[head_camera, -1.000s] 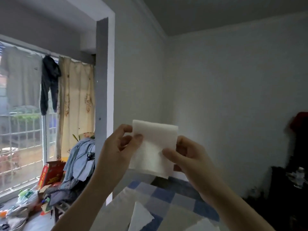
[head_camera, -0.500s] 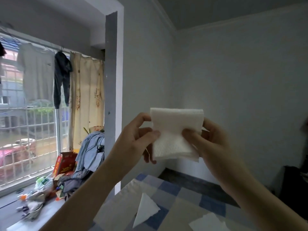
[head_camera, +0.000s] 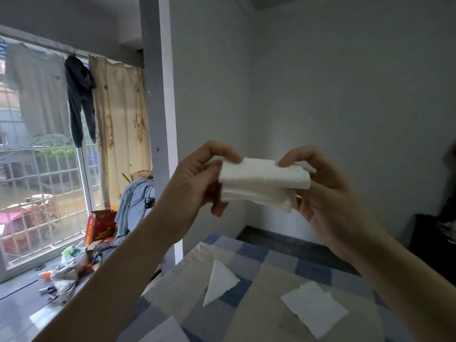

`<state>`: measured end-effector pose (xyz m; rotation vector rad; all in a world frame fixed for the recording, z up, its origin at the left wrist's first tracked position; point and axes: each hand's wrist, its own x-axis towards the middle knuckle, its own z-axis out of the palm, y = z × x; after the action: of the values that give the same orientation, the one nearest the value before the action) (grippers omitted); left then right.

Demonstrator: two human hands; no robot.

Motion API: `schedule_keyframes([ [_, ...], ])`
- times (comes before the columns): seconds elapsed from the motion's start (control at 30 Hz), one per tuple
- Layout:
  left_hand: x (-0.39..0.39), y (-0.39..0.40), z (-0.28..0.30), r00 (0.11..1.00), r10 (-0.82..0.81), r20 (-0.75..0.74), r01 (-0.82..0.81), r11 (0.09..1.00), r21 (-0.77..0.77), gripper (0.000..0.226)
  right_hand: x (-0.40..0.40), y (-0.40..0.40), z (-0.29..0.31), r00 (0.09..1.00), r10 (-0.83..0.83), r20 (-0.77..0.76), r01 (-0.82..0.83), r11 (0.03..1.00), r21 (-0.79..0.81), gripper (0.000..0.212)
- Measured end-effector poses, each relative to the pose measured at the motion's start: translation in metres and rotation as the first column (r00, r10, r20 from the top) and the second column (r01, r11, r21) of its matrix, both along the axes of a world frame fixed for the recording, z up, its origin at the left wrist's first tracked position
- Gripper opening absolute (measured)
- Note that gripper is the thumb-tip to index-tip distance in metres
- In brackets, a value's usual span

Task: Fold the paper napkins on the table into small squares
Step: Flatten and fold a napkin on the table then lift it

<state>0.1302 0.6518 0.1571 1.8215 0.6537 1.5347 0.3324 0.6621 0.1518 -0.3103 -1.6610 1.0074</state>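
Checkered cloth on the desk [head_camera: 259, 275] is carrying two waiting napkins [head_camera: 313, 308], while above it both hands, left [head_camera: 197, 183] and right [head_camera: 325, 193], are pinching the held napkin [head_camera: 264, 180], now doubled over from its earlier flat square, halving it again.

both arms reach up and forward, forearms bare. left hand [head_camera: 197, 178] pinches the napkin [head_camera: 264, 180] at its left end, fingers curled; right hand [head_camera: 325, 193] grips the right end, index finger arched over the top.

Both hands, left [head_camera: 197, 178] and right [head_camera: 323, 191], pinch a folded napkin [head_camera: 264, 180] above the checkered table [head_camera: 249, 314].
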Motion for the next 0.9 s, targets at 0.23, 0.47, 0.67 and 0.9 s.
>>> schedule_keyframes([
  [0.23,0.003,0.001,-0.006,0.999,0.021,-0.049,-0.017,0.998,0.068,0.027,0.005,-0.001,-0.001,1.000,-0.017,0.025,0.018,0.999,-0.043,0.057],
  [0.47,0.001,-0.003,-0.009,0.989,0.085,-0.125,-0.066,0.987,0.143,0.024,0.013,0.007,-0.005,0.981,-0.164,0.103,0.137,0.963,0.230,0.056],
  [0.67,-0.015,-0.001,0.000,0.976,-0.051,-0.210,0.063,0.997,0.053,0.016,0.016,0.000,-0.003,0.907,-0.353,0.228,0.225,0.865,0.448,0.027],
  [0.9,-0.015,-0.002,-0.007,0.972,0.094,-0.216,-0.061,0.986,0.156,0.015,0.014,-0.008,-0.008,0.885,-0.386,0.260,0.257,0.872,0.418,0.022],
])
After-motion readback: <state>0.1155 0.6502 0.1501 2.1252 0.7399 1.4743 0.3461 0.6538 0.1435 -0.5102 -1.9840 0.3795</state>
